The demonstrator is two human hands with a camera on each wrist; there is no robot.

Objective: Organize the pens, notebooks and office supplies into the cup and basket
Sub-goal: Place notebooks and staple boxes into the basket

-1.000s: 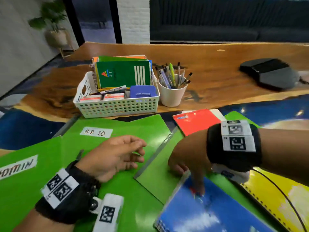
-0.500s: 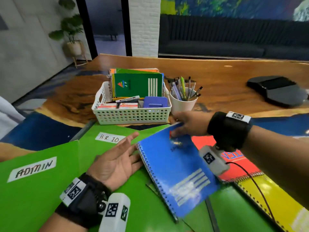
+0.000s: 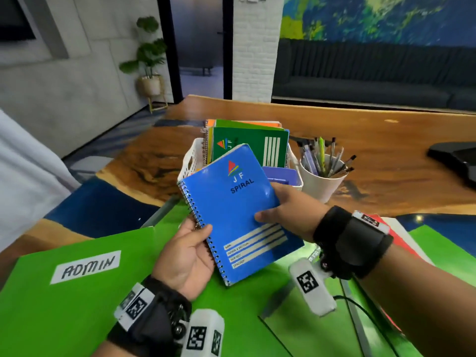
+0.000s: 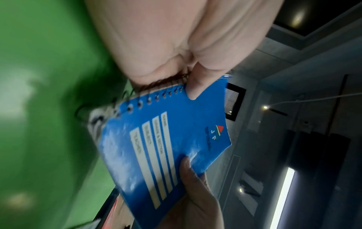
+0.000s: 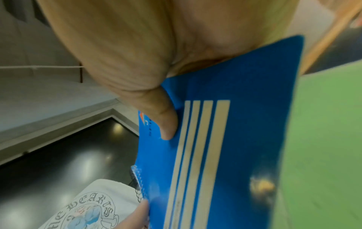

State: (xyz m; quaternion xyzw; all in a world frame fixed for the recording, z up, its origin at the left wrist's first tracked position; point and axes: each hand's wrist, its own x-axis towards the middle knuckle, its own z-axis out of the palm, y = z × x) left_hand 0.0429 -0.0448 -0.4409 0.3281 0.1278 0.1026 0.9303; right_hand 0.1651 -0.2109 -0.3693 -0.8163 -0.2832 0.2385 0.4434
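Item: blue spiral notebook (image 3: 239,212), lifted above the green folders (image 3: 77,305), front cover facing me.
My left hand (image 3: 185,256) pinches its coil edge; my right hand (image 3: 288,215) clamps the opposite edge, steadying it.
Beyond: white basket (image 3: 192,163), notebooks upright, likely destination.
Beside it: cup (image 3: 322,184) of pens.

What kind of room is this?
Probably an office lounge or meeting area. Green folders, one labelled ADMIN, lie on a large wooden table, a long dark sofa runs under a painted wall, and a potted plant stands by the doorway.
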